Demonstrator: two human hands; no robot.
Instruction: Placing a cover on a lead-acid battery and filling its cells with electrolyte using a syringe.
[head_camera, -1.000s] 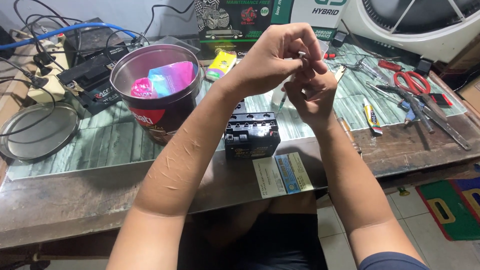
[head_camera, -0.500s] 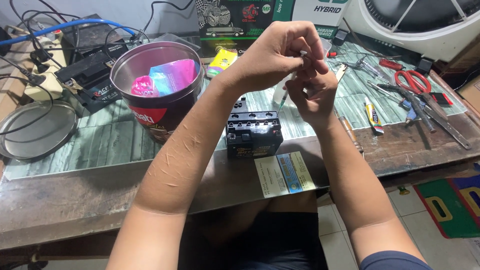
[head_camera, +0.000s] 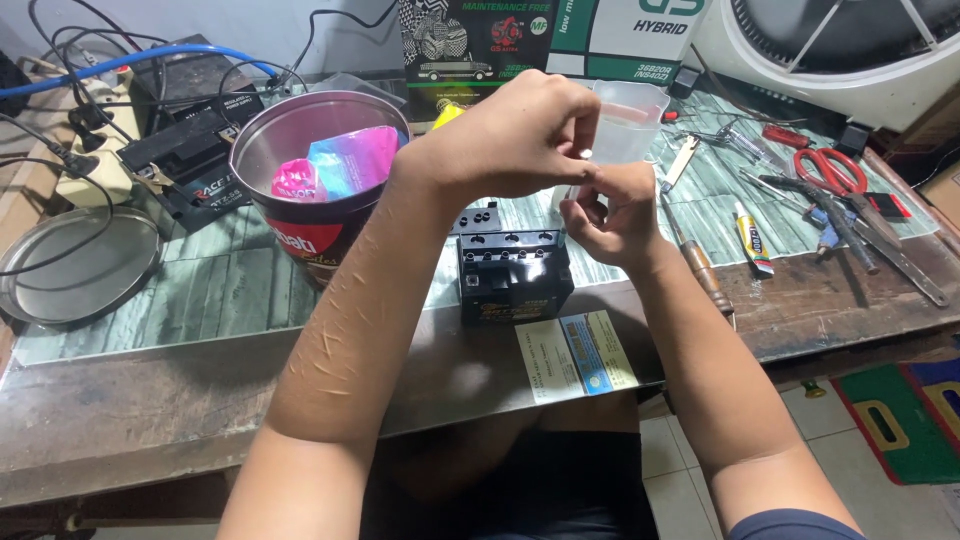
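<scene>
Black ribbed battery (head_camera: 514, 275) sits below both hands (head_camera: 560, 170).

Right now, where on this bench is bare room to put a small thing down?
Free: the bare bench top in front of the round tin and the metal lid, left of the black battery. Crowded: the right end, with scissors, screwdriver and other tools; cables fill the far left.

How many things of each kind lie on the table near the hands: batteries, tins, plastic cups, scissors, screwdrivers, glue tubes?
Batteries: 2, small black battery and wired battery
Tins: 1, tin
Plastic cups: 1, cup
Scissors: 1, red scissors
Screwdrivers: 1, screwdriver
Glue tubes: 1, tube
Total: 7
</scene>
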